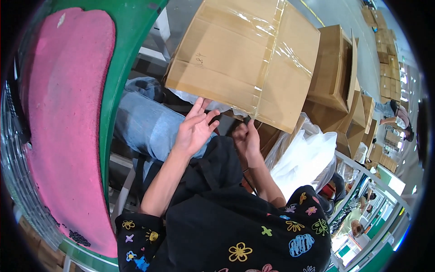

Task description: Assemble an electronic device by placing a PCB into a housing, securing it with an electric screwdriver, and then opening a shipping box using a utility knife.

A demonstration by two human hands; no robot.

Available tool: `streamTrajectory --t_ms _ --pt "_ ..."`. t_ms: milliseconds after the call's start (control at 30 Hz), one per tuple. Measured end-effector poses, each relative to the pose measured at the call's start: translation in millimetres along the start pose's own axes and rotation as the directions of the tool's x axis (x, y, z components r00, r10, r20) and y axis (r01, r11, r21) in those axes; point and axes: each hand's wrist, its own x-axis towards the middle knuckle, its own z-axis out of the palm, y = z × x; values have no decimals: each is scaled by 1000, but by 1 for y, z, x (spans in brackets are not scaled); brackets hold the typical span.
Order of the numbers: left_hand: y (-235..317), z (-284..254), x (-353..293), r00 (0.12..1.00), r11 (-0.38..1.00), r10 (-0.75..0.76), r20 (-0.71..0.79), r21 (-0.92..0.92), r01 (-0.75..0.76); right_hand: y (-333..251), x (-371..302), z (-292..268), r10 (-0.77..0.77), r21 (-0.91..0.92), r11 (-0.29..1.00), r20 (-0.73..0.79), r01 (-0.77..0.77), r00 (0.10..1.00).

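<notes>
A large brown cardboard box [231,59] with clear tape along its top stands in front of me. My left hand [195,129] is palm up at the box's near edge. Its fingers are spread and hold nothing, and one fingertip reaches under the edge. To its right, my right hand [248,141] is closed, thumb against fingers, close to where the tape strip [256,93] comes down over the edge. A small dark thing [247,120] shows at its fingertips, too small to name. Translucent plastic film [183,96] sticks out below the box's near edge.
To the left, a pink mat [68,113] lies on a green table [118,86]. White plastic bags [303,158] bulge beside my right arm. An open carton [331,68] stands right of the taped box. Farther right are stacked cartons [387,68] and another person [398,119].
</notes>
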Motion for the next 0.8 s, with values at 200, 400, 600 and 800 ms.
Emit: streamTrajectory --t_ms 200,400,600,800 --pt "-1 1 1 1000 1000 15 14 -15 -15 -23 0 -2 65 164 981 200 -99 978" --pt "0 7 1 999 995 -4 -44 -96 -1 -32 -2 -8 -605 -728 364 289 580 742" --pt "1 6 -1 1000 999 4 7 -54 -4 -85 8 -30 -718 -779 -383 589 496 372" --pt "0 8 0 996 998 58 -62 -27 -59 -113 6 11 -794 -687 -443 599 576 105"
